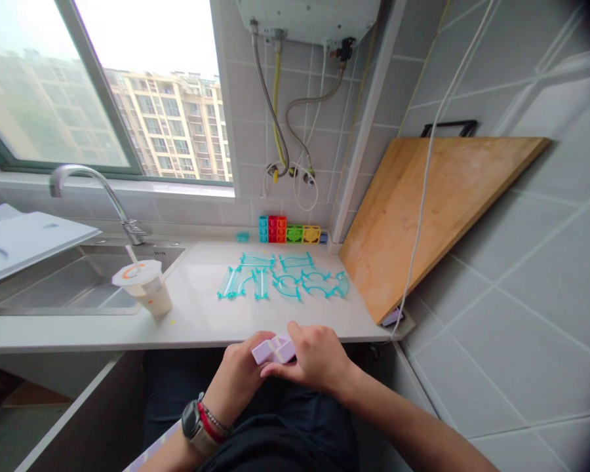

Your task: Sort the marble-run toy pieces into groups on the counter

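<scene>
Both hands meet just in front of the counter's near edge, above my lap. Between them is a small light purple block-shaped thing (274, 349) with paler bands across it; its exact kind cannot be made out. My left hand (240, 368), with a watch and bracelets at the wrist, grips its left end. My right hand (318, 357) closes on the right end, thumb below and fingers over the top, hiding part of it. Beyond them, several teal plastic track-like pieces (261, 284), straight and curved, lie on the white counter (201, 328).
Colourful blocks (277, 229) stand in a row against the back wall. A lidded cup with a straw (146, 288) is beside the sink (78, 311) and its faucet (96, 176). A large wooden board (437, 203) leans at the right, a white cable (425, 177) hanging before it.
</scene>
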`<state>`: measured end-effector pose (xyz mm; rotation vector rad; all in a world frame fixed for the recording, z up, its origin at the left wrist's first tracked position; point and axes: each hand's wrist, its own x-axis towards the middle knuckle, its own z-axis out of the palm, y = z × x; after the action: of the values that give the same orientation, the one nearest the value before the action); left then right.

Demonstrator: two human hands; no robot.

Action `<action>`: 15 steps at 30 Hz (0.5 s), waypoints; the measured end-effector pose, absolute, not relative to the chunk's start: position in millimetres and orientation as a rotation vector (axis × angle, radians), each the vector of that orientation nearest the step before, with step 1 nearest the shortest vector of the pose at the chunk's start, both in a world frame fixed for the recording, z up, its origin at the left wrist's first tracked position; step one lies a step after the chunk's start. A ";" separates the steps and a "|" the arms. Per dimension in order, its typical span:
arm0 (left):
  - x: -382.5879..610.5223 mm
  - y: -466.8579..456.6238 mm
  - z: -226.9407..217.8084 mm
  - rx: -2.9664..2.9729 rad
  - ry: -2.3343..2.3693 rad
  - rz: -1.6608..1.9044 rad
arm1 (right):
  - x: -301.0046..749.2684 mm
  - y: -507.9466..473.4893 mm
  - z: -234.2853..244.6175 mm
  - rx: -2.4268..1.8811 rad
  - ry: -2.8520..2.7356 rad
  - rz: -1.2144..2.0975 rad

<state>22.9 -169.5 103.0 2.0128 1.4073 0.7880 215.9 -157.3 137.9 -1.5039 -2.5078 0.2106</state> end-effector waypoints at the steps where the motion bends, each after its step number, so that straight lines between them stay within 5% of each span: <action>1: 23.4 -170.0 101.8 1.983 1.425 0.823 | 214.6 -157.3 139.1 -1.536 -2.484 0.217; 6: 21.2 -174.2 101.9 1.856 1.446 0.902 | 207.9 -156.2 140.1 -1.617 -2.395 0.218; 15: 8.0 -178.8 112.7 1.886 1.348 1.154 | 207.6 -153.5 121.3 -1.083 -2.205 0.174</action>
<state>8.0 -178.8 112.7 1.8861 1.3485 1.1535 207.6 -153.5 121.3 -1.0829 -2.2050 0.1736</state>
